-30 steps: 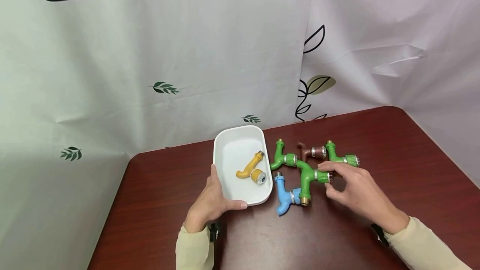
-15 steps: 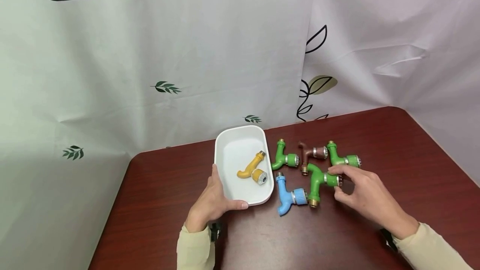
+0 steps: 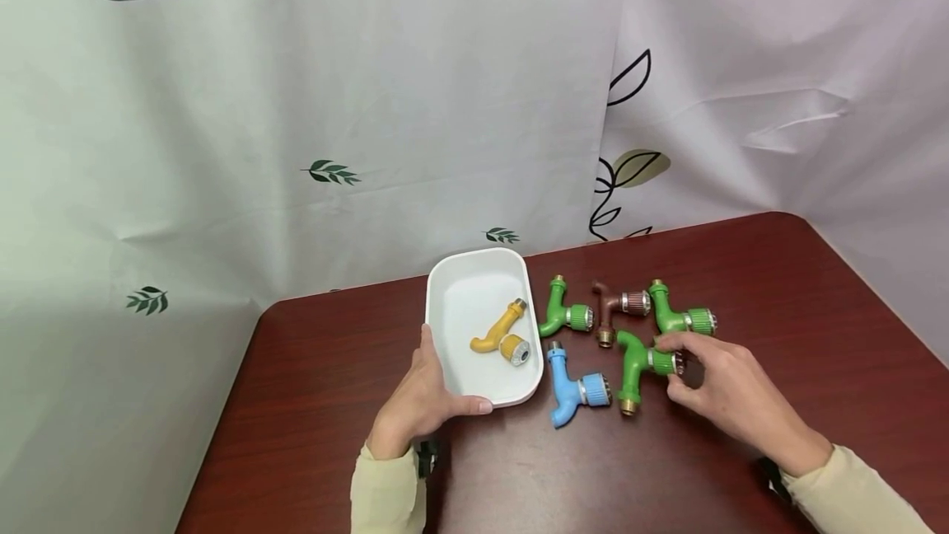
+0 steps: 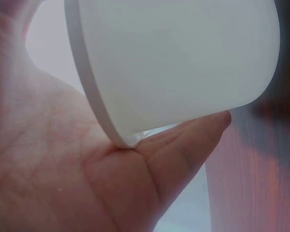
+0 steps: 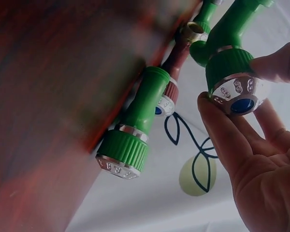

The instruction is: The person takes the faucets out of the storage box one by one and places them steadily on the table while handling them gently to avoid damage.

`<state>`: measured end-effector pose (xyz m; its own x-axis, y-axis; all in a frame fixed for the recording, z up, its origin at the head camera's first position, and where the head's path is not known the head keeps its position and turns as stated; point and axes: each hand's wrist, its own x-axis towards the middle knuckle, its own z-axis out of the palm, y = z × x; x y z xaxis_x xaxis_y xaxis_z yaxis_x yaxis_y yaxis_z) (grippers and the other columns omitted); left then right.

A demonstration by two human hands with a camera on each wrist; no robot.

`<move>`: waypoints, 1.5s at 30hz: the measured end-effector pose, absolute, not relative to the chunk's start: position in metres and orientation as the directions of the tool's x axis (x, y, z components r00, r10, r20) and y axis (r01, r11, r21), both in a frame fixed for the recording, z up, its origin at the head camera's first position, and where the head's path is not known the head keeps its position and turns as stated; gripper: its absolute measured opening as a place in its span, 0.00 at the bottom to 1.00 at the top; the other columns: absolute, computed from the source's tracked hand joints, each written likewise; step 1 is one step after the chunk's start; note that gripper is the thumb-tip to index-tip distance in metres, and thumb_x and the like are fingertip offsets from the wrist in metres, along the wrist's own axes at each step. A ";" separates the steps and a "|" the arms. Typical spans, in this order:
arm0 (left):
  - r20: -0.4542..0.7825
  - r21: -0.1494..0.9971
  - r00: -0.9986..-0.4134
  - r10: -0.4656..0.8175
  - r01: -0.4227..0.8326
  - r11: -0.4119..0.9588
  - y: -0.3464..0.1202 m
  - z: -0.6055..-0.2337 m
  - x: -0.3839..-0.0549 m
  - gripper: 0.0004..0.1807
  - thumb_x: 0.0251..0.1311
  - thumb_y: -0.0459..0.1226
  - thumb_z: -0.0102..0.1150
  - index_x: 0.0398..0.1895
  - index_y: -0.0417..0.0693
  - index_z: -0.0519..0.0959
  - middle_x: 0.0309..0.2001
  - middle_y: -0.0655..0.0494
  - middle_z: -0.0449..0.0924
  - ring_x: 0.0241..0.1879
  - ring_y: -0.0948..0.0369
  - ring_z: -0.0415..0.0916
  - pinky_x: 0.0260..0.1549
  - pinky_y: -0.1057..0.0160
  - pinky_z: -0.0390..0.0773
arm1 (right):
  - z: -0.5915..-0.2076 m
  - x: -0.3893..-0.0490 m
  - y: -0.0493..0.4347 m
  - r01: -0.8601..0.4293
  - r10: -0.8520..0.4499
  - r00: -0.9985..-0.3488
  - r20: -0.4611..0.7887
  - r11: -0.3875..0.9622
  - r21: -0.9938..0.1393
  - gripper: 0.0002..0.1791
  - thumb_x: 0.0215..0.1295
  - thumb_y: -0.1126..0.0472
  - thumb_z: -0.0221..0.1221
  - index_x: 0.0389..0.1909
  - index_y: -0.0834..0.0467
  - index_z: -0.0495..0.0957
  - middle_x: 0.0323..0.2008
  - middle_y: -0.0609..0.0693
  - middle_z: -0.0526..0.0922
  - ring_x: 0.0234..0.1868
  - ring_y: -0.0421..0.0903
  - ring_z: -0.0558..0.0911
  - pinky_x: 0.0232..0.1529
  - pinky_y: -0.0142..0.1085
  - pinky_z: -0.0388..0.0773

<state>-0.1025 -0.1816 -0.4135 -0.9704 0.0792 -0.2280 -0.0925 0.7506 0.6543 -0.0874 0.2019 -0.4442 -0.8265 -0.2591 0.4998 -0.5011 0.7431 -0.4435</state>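
Note:
My left hand (image 3: 417,402) holds the near left corner of a white plastic tray (image 3: 439,287), thumb along the front rim and fingers along the side wall. In the left wrist view the tray (image 4: 183,53) sits against the palm. Inside it lies a yellow faucet (image 3: 498,331). Thumb and fingers of my right hand (image 3: 722,381) pinch the ribbed knob of a green faucet (image 3: 633,363), its brass end towards the near side. In the right wrist view the knob (image 5: 228,67) with its silver cap shows between the fingertips.
Right of the tray are a second green faucet (image 3: 558,310), a blue faucet (image 3: 569,390), a brown faucet (image 3: 608,303) and a third green faucet (image 3: 670,316). They lie on a dark red-brown table (image 3: 334,353). A pale printed curtain (image 3: 415,105) hangs behind.
My right hand has moved right and slightly nearer with the green faucet, uncovering the blue faucet's knob and the brown faucet's brass end. My left hand still holds the tray in place.

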 end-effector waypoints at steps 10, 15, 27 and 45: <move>-0.237 0.659 -0.968 0.079 -0.100 0.746 -0.181 -0.413 -0.103 0.82 0.34 0.49 0.86 0.79 0.35 0.30 0.73 0.31 0.52 0.68 0.42 0.61 0.62 0.45 0.67 | -0.449 -0.089 0.202 -0.485 -0.265 -0.842 0.470 0.753 -0.445 0.23 0.36 0.71 0.70 0.39 0.53 0.83 0.35 0.40 0.84 0.27 0.33 0.72 0.30 0.25 0.67; -0.237 0.657 -0.969 0.075 -0.103 0.746 -0.181 -0.414 -0.103 0.82 0.34 0.49 0.87 0.78 0.34 0.30 0.73 0.30 0.51 0.68 0.42 0.60 0.62 0.45 0.67 | -0.450 -0.089 0.202 -0.482 -0.271 -0.846 0.460 0.757 -0.441 0.23 0.36 0.71 0.70 0.39 0.52 0.83 0.34 0.39 0.83 0.28 0.34 0.73 0.30 0.28 0.69; -0.244 0.650 -0.967 0.069 -0.110 0.752 -0.181 -0.413 -0.103 0.83 0.33 0.50 0.87 0.79 0.35 0.30 0.73 0.30 0.51 0.69 0.42 0.60 0.63 0.45 0.66 | -0.453 -0.089 0.200 -0.493 -0.296 -0.844 0.447 0.756 -0.430 0.24 0.36 0.71 0.70 0.39 0.52 0.81 0.35 0.39 0.83 0.31 0.34 0.75 0.30 0.35 0.74; -0.234 0.659 -0.969 0.080 -0.098 0.746 -0.182 -0.414 -0.103 0.83 0.34 0.49 0.87 0.78 0.34 0.29 0.73 0.30 0.51 0.69 0.42 0.60 0.63 0.45 0.66 | -0.451 -0.089 0.200 -0.475 -0.336 -0.871 0.359 0.764 -0.437 0.24 0.38 0.72 0.72 0.40 0.52 0.80 0.39 0.45 0.84 0.34 0.38 0.78 0.32 0.37 0.76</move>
